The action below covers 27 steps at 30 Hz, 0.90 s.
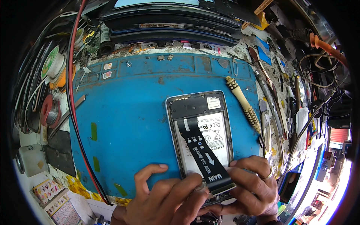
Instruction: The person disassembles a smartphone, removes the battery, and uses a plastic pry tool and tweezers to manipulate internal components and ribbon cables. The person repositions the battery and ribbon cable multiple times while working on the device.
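I count two hands on one phone (193,106), back off, right of centre at near side of one blue mat (127,131). One white battery (215,131) inside; one black flex (204,159) laid over it, slanting near-right. Left hand (168,198): one finger stretched out, others bent over phone's near end. Right hand (255,183): fingers curled at near-right edge, by flex end. Cannot tell what either pinches. Right of phone, one beige tool (242,101). Left, three green strips (93,131).
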{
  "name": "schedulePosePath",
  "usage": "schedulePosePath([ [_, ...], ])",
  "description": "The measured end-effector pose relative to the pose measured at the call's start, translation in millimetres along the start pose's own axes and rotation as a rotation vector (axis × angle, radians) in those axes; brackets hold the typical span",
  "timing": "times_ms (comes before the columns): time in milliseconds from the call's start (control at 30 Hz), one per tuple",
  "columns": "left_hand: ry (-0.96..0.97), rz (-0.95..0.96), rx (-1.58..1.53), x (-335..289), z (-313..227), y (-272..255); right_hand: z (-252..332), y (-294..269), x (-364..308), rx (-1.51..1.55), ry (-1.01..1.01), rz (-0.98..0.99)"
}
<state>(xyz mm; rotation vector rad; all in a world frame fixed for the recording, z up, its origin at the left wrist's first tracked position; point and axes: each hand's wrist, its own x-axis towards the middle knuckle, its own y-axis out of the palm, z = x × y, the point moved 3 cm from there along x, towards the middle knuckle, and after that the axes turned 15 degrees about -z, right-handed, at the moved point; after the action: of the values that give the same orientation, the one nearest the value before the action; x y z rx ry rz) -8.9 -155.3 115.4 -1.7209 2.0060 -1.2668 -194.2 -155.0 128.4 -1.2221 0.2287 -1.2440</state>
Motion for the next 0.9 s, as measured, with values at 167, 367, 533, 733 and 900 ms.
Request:
schedulePosePath([
  [167,0.000,0.000,-0.009,1,1,0,-1,-1,5,0.017,0.050,0.031],
  [367,-0.009,0.003,-0.021,2,1,-1,-4,0,10,0.039,0.089,0.093],
  [533,-0.001,0.047,-0.023,1,3,-1,-6,1,10,0.049,0.091,0.117],
  [733,0.067,-0.053,0.112,-8,-1,-2,-10,2,8,0.045,0.023,0.116],
  [900,0.167,-0.067,0.241,-14,1,-5,-10,2,4,0.053,0.029,0.070],
])
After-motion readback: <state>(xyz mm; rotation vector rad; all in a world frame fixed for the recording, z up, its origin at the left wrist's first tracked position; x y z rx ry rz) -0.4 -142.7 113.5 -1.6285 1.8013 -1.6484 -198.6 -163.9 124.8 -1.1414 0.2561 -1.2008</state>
